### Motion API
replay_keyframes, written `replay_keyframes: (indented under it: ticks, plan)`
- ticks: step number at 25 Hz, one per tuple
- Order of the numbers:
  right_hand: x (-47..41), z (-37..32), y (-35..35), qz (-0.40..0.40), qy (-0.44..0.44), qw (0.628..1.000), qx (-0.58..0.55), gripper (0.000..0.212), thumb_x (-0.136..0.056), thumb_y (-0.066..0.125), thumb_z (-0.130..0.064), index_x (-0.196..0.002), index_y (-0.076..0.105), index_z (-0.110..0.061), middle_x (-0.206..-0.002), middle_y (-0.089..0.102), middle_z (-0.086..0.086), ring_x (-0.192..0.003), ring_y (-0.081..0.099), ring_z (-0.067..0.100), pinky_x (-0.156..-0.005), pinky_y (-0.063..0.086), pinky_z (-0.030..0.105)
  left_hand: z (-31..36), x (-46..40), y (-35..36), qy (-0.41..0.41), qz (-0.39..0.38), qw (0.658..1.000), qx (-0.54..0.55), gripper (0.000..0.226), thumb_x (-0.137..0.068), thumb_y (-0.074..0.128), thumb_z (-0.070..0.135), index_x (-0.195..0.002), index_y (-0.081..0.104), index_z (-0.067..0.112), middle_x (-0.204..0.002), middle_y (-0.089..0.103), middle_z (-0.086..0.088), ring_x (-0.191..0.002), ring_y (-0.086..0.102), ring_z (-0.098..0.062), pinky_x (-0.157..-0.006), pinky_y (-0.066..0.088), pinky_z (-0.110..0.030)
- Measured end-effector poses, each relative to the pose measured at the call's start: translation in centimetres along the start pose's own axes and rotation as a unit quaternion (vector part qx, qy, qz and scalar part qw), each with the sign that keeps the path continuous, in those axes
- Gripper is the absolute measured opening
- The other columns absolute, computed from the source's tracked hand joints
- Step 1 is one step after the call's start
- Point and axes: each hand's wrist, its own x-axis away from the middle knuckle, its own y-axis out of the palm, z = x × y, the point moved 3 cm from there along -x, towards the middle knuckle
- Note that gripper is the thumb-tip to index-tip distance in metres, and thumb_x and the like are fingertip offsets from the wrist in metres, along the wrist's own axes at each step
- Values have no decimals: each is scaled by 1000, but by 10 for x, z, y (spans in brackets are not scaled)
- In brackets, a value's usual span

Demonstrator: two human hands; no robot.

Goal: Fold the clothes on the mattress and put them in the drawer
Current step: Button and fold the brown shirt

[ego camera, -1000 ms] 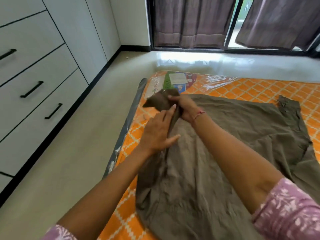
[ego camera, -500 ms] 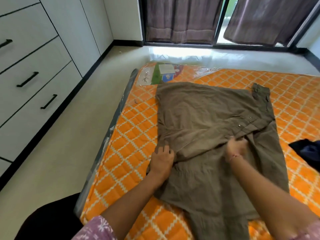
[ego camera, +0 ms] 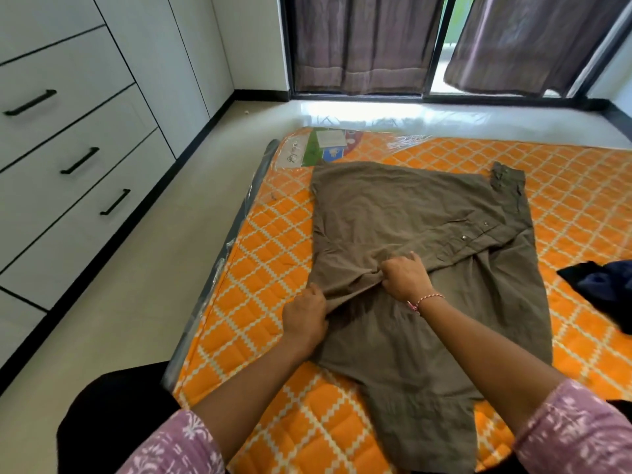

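Note:
An olive-brown shirt lies spread on the orange patterned mattress, its far half folded over toward me. My left hand pinches the folded edge at the shirt's left side. My right hand grips a bunch of the same edge near the middle, fingers curled into the cloth. A dark blue garment lies crumpled at the mattress's right edge. White drawers with black handles line the left wall, all closed.
Pale floor runs between the drawers and the mattress. The mattress is wrapped in clear plastic, with a printed label at its far corner. Dark curtains hang over a sliding door at the back. My dark-clothed knee is at bottom left.
The shirt's far part was carried over toward me and laid down. Since then my right hand slid left along the folded edge, and my left hand shifted to pinch it.

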Motion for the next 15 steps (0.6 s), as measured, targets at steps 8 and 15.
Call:
replay_keyframes:
  ticks: [8,15]
  plan:
    - [65,49,-54,380,40,924,5,9,-66,55,-12,-66,63,-7,-78,58,13,-76,55,31,-73,29,38,26,17,-31,159,170,967,-102,10,-57,57,13,-61,66,12,-51,55,1,-34,51,-15,-33,25,-12]
    - [118,106,35,114,181,972,99,22,-66,66,-14,-86,69,-6,-86,59,18,-80,57,35,-76,35,45,68,44,38,286,133,942,-116,43,-72,35,13,-100,68,15,-82,63,-5,-59,57,-20,-38,36,-20]
